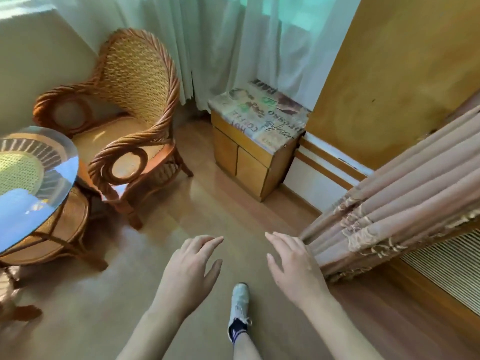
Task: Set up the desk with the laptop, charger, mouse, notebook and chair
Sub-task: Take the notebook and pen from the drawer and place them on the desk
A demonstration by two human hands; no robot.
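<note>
Above the tan wooden floor (168,209), the left hand (189,274) and right hand (293,268) hover palm-down, fingers spread, gripping nothing. Left of the hands stands the woven brown rattan chair (124,105), beside a round glass-topped rattan table (33,183).

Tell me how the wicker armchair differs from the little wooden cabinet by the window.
The wicker armchair is woven and curved, with rounded armrests; the wooden cabinet is boxy and flat-sided. The armchair's seat is bare, while the cabinet's top carries a printed cloth. Both are warm brown and stand on the wooden floor.
</note>
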